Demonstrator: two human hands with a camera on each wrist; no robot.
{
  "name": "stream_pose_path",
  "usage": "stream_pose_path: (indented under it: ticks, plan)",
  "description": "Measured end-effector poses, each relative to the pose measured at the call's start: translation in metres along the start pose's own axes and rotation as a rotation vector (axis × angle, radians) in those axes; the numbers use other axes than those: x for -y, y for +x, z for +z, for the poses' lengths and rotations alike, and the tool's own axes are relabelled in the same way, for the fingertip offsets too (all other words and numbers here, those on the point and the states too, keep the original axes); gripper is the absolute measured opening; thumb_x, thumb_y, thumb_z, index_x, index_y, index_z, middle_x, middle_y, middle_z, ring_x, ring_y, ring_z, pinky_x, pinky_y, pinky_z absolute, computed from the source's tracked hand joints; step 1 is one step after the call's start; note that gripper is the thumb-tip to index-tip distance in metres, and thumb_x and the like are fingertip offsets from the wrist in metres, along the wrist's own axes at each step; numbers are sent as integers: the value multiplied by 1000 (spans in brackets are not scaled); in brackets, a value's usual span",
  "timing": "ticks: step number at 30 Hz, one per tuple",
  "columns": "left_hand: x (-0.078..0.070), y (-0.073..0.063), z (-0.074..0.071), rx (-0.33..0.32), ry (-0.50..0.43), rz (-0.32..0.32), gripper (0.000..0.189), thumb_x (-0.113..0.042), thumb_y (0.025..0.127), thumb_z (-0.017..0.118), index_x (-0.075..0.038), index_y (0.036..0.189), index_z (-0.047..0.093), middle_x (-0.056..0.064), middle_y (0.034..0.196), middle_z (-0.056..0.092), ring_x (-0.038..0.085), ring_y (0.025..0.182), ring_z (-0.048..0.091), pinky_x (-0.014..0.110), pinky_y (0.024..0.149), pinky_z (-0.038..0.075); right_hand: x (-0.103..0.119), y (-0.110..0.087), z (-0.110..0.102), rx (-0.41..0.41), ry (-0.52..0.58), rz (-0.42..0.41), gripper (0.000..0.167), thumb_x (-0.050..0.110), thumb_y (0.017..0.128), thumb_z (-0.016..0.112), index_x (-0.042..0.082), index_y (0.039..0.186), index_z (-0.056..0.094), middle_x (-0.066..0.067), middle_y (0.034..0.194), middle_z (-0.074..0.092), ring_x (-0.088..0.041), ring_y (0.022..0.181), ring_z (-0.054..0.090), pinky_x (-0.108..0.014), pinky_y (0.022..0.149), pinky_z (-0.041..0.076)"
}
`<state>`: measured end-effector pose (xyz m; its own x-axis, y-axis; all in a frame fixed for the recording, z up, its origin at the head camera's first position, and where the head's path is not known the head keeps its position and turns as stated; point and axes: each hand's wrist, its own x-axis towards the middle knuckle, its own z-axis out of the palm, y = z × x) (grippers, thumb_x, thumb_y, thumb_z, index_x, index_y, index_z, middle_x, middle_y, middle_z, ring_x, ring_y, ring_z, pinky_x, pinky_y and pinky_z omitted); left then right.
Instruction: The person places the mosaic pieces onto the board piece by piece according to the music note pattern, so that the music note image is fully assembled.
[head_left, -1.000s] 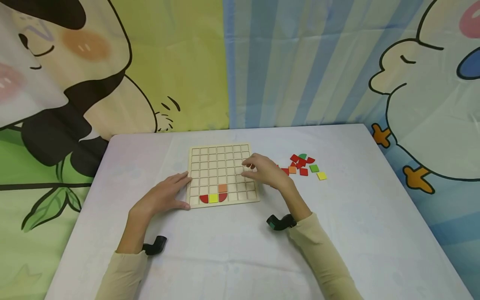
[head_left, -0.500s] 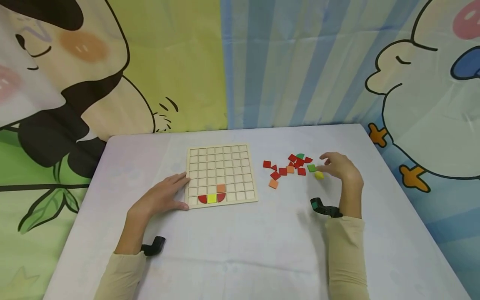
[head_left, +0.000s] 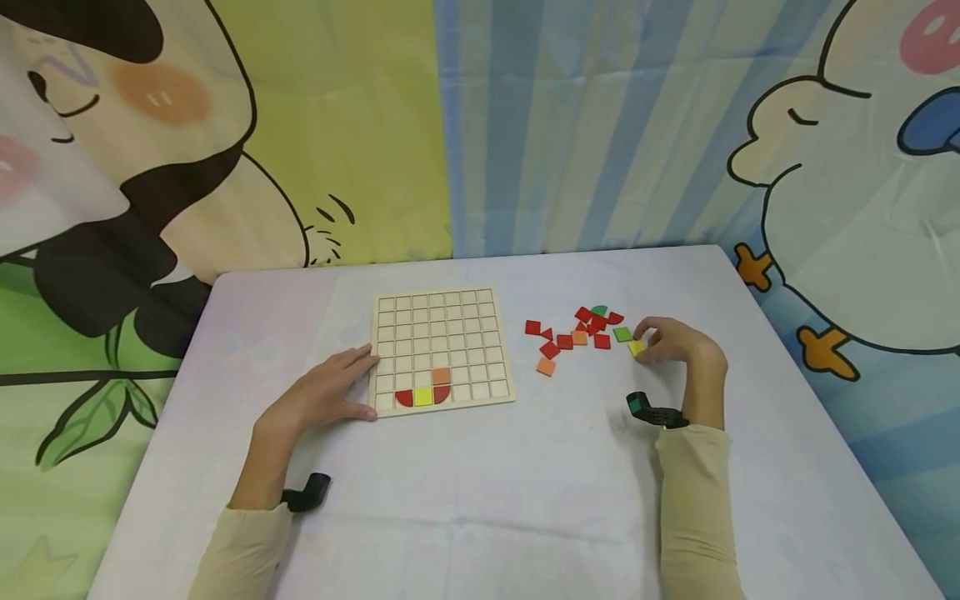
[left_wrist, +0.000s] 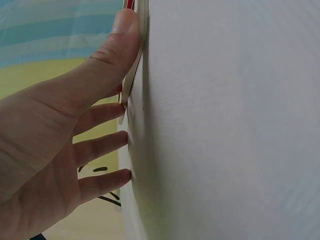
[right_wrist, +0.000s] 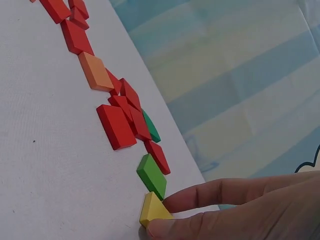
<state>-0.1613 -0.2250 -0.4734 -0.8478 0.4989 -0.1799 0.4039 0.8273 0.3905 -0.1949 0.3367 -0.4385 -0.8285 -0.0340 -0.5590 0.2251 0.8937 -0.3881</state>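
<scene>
My right hand (head_left: 678, 342) pinches a yellow square tile (right_wrist: 153, 209) between thumb and forefinger, at the right end of the loose tiles. A green square tile (right_wrist: 151, 175) lies just beside it. My left hand (head_left: 330, 387) rests at the left edge of a wooden grid board (head_left: 480, 312), fingers spread and fairly straight. In the left wrist view its thumb (left_wrist: 124, 30) touches the board's edge. The board's lower rows hold a red quarter-round tile (head_left: 404, 398), a yellow tile (head_left: 423, 397), a second red quarter-round (head_left: 442, 395) and an orange tile (head_left: 441, 376).
Several red tiles (head_left: 565, 342) lie loosely right of the board, with orange tiles (head_left: 546, 367) and a green rounded piece (right_wrist: 151, 126) among them. A white cloth (head_left: 465, 500) covers the table. A printed curtain (head_left: 585, 125) hangs behind it.
My right hand has swung from above the board out to the right, then come down on the loose yellow tile and taken hold of it. The left hand stays at the board's edge.
</scene>
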Motion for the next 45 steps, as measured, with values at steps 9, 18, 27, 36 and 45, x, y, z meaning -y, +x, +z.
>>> stream_pose_path:
  ticks: [9,18,27,36,45]
  plan:
    - [0,1,0,7,10,-6,96,-48,72,80,-11,149,38,16,158,30,38,145,29,57,114,32,0,6,2,-12,-8,32,38,21,90,67,10,123,52,-27,125,52,-38,107,48,-49,85,49]
    - [0,0,1,4,3,0,95,-48,71,80,-10,148,39,16,158,30,38,144,29,58,113,33,4,8,3,-48,-12,33,36,22,90,68,8,120,54,-26,123,52,-37,104,49,-42,80,50]
    - [1,1,2,3,4,8,96,-47,72,80,-9,149,38,16,158,30,38,145,29,58,113,33,5,9,5,-62,-10,38,38,22,88,70,7,119,55,-24,118,54,-36,102,49,-41,79,49]
    - [0,1,0,5,17,8,95,-47,73,80,-9,149,38,16,158,30,38,144,29,58,112,34,7,7,5,-104,1,38,37,20,88,71,3,118,58,-22,118,56,-34,101,49,-40,80,49]
    - [-1,0,1,9,5,3,95,-47,73,79,-9,149,38,16,158,30,38,145,28,58,113,33,7,6,5,-117,-5,19,38,24,87,71,-1,112,59,-18,107,59,-32,97,49,-37,77,48]
